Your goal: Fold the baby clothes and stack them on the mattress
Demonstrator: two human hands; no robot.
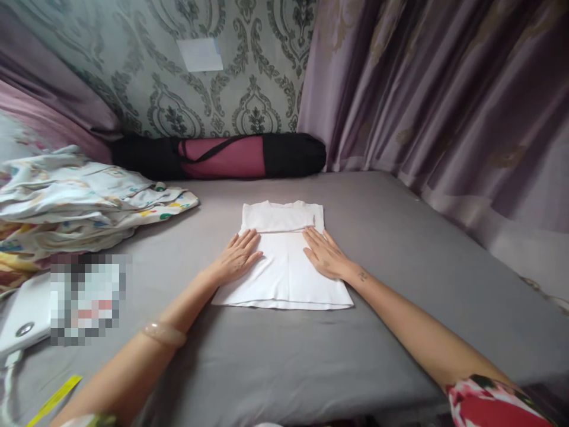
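Head: grips (236, 258) (326, 258) flat on garment (284, 273)

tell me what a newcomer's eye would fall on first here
Probably the white shirt in the middle of the grey sheet, with the left hand and right hand spread on its sides. Next, the black-and-maroon bag lying along the patterned wall behind, then the purple curtain at the right.

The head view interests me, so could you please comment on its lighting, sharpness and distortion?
In the head view, light is soft and the white shirt bright; toward the head view's right edge, the purple curtain looks stretched and soft; at the head view's left, coarse pixel blocks cover something beside the white device.
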